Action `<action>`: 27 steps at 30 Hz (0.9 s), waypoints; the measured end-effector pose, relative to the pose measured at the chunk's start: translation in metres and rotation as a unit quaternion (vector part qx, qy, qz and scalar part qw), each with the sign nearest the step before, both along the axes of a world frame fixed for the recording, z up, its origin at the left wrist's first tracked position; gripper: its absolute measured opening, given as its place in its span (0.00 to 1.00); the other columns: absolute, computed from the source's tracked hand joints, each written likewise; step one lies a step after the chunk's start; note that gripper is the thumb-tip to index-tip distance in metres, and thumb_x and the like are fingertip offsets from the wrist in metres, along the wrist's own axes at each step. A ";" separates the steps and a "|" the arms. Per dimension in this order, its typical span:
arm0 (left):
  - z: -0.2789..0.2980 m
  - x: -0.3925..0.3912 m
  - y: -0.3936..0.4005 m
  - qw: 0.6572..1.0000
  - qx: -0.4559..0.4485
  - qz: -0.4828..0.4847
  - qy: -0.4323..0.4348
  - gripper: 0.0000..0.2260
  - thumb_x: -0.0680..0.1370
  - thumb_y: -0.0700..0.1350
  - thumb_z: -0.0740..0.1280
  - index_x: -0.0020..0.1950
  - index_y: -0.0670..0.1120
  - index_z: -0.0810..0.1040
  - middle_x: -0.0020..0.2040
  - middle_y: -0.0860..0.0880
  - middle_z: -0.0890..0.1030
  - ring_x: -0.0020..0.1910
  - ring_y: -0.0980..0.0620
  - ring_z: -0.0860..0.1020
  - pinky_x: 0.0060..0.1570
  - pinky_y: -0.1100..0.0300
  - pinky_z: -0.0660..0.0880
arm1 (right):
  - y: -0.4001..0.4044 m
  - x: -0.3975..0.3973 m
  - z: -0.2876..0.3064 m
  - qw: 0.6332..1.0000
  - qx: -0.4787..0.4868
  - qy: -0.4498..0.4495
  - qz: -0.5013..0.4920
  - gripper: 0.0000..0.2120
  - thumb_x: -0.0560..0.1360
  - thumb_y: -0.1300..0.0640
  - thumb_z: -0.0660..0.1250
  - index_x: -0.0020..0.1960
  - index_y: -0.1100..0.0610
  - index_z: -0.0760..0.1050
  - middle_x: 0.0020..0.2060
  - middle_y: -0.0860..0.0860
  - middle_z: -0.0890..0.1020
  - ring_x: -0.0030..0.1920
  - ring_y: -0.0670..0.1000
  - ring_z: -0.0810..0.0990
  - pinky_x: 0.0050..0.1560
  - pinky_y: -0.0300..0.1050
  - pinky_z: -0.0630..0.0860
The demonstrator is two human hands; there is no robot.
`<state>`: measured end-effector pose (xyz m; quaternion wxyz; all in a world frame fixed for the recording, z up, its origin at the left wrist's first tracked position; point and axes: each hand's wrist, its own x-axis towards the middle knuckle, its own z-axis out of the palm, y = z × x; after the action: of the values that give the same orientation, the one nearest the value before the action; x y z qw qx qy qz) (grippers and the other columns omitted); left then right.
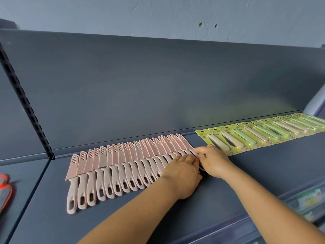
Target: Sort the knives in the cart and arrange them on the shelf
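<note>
Placement step at the right-hand end of a fanned row of pink plastic knives with slotted blade sheaths (pixel 123 166), laid overlapping on the dark grey metal shelf (pixel 175 205). The left hand (pixel 182 175) lies flat, fingers extended, pressing on the handles of the last few knives in the row. The right hand (pixel 213 162) sits just beside it, fingers curled around the handle of the last pink knife (pixel 199 161), which lies at the row's end; most of that knife is hidden under the two hands. Farther right, apart from the pink row, a second row of carded folding knives with green and beige handles on yellow-green backing (pixel 260 134) runs along the shelf's back edge. At far left, red-rimmed objects (pixel 5 187) lie on the neighbouring shelf section; their kind cannot be told. The cart is not in view. Judged stage: pink knives largely arranged. The next move calls for settling the end knife parallel to its neighbours, with matching overlap, while the left hand steadies the row against shifting.
</note>
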<state>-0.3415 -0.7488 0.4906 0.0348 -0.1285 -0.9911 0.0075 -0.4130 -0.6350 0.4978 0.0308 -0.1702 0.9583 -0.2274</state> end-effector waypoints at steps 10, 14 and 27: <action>0.021 0.044 -0.040 0.998 -0.040 0.014 0.041 0.23 0.82 0.51 0.55 0.74 0.42 0.59 0.72 0.43 0.64 0.72 0.44 0.62 0.72 0.52 0.55 | -0.016 0.058 0.018 0.996 0.041 0.079 -0.028 0.21 0.82 0.52 0.52 0.74 0.54 0.62 0.72 0.51 0.65 0.71 0.54 0.63 0.69 0.46 0.61; 0.033 0.087 -0.074 0.997 -0.017 0.050 0.064 0.23 0.82 0.50 0.54 0.75 0.44 0.57 0.73 0.45 0.63 0.72 0.45 0.62 0.72 0.53 0.54 | -0.039 0.096 0.025 0.993 0.032 0.116 0.010 0.22 0.82 0.51 0.52 0.75 0.53 0.60 0.73 0.48 0.63 0.71 0.53 0.62 0.69 0.45 0.60; 0.031 0.261 -0.178 0.939 0.054 0.327 0.098 0.23 0.78 0.55 0.55 0.70 0.50 0.69 0.68 0.53 0.72 0.64 0.50 0.73 0.62 0.60 0.68 | -0.159 0.202 0.026 0.930 0.012 0.127 0.346 0.24 0.82 0.47 0.53 0.76 0.47 0.55 0.74 0.40 0.58 0.73 0.44 0.56 0.71 0.39 0.51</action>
<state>-0.0806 -0.9272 0.5211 0.1341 0.2057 -0.9691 -0.0229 -0.2115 -0.7937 0.5237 -0.0124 -0.5181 0.8386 -0.1679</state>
